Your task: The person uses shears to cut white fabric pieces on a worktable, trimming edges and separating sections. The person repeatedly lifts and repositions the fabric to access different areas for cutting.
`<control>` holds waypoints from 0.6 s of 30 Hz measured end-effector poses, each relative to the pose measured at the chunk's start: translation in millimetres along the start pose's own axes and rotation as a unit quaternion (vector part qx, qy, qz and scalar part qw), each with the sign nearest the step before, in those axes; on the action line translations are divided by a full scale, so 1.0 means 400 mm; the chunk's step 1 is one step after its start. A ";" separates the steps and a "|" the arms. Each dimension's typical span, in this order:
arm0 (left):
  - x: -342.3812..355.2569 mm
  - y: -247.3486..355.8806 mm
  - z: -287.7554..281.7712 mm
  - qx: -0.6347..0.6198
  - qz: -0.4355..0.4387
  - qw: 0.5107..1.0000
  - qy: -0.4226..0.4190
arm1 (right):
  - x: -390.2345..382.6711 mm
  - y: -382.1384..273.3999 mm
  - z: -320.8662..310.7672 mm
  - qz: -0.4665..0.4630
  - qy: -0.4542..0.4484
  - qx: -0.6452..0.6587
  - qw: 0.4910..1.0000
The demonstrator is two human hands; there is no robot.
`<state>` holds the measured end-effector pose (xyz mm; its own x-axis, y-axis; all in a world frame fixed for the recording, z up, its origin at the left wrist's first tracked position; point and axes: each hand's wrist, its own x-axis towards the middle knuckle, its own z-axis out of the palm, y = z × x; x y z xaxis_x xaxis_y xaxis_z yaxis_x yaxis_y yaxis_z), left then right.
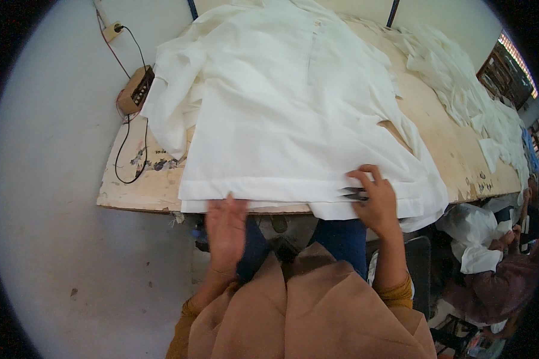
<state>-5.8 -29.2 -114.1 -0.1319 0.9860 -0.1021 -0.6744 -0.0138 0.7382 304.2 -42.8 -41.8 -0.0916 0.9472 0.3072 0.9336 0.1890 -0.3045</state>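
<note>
A white long garment [257, 137] lies spread on the wooden table, its hem along the near edge. My left hand [226, 230] is at that edge, a little blurred, its fingers stretched out with the tips at the hem; nothing shows in it. Over the right part of the hem, my right hand [377, 203] holds small dark thread snips [354, 193], blades pointing left. The thumb and forefinger of that hand reach over the cloth above the blades. A front placket [312, 54] runs down the garment's far part.
More white cloth [455, 78] is heaped along the table's right side. A brown box with sockets [136, 90] and a black cable [118, 158] sit by the left wall. The wooden table [144, 194] ends just before my lap. Another person [497, 281] handles white cloth at lower right.
</note>
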 end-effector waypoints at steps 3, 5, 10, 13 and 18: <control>0.031 0.115 0.004 0.175 0.177 0.968 0.034 | -0.028 0.099 -0.022 0.080 0.053 -0.045 0.994; 0.043 0.163 -0.015 0.320 0.261 0.910 -0.028 | -0.061 0.166 -0.058 0.118 0.095 -0.080 0.985; 0.100 0.226 -0.022 0.670 0.314 0.672 -0.036 | -0.106 0.306 -0.124 0.159 0.116 -0.035 0.980; 0.154 0.271 -0.040 0.733 0.397 0.550 -0.053 | -0.108 0.348 -0.161 0.151 0.111 0.162 0.969; 0.193 0.400 -0.080 0.572 0.157 0.761 -0.263 | -0.198 0.548 -0.252 0.052 0.231 0.444 0.864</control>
<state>-147.3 39.4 -25.1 0.3551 0.8988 0.2569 0.4444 -0.4041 0.7995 551.2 -102.7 -41.9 0.3172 0.8051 0.5012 0.2763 0.4271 -0.8609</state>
